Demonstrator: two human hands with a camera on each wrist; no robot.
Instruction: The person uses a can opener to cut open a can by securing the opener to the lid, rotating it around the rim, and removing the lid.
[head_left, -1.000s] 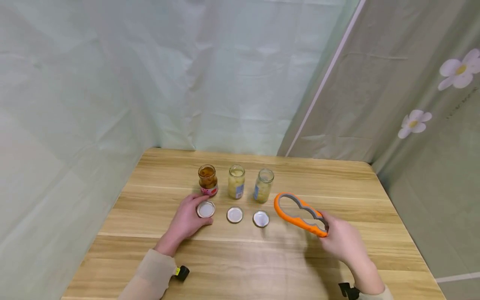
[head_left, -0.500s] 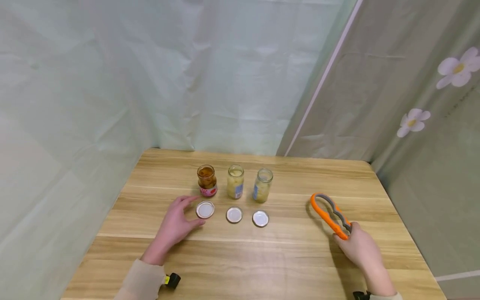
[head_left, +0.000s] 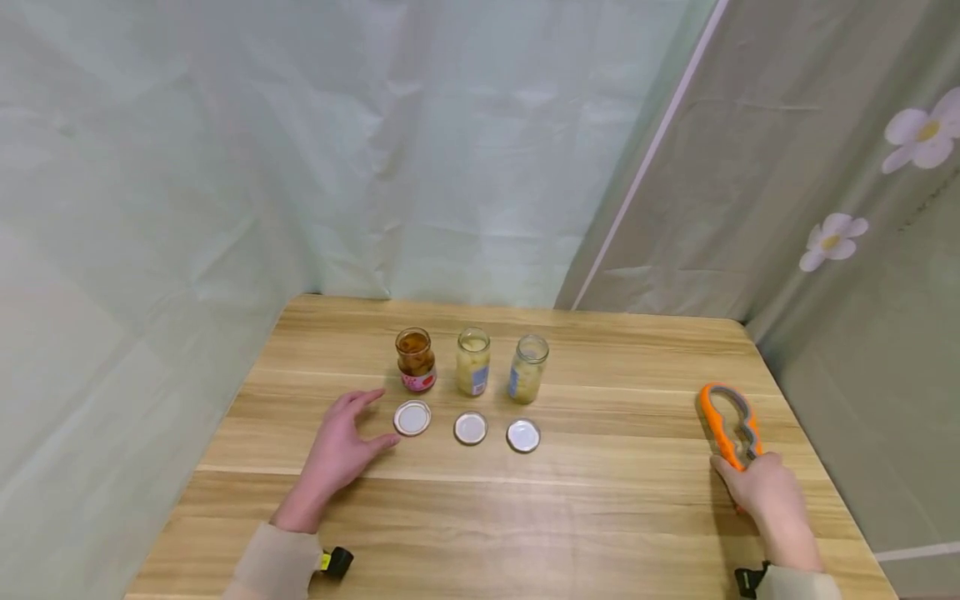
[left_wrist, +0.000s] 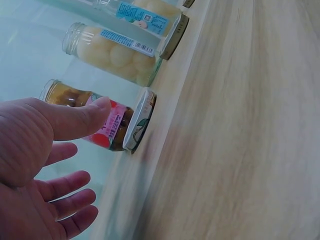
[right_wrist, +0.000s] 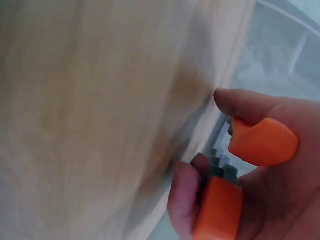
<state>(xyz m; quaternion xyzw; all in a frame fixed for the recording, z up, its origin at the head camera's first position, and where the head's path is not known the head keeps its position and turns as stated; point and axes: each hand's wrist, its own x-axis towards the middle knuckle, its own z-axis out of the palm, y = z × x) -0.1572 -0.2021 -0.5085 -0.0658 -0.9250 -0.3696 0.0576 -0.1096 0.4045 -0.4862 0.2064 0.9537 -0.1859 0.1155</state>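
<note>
My left hand is open beside a jar lid, its fingers apart from it. Behind that lid stands an uncovered glass jar of brown food with a pink label. Two more uncovered jars, a middle jar and a right jar, hold pale round pieces, as the left wrist view shows. A middle lid and a right lid lie in front of them, undersides up. At the right, my right hand grips an orange-and-grey jar opener by its lower end; in the right wrist view my fingers curl round its handles.
The wooden table ends at the right edge not far from my right hand. A pale curtain hangs behind it, and a grey-green one with printed flowers hangs at the right.
My right hand has carried the jar opener to the right, away from the lids. My left hand has drawn back to the left from the left lid, which stays in place.
</note>
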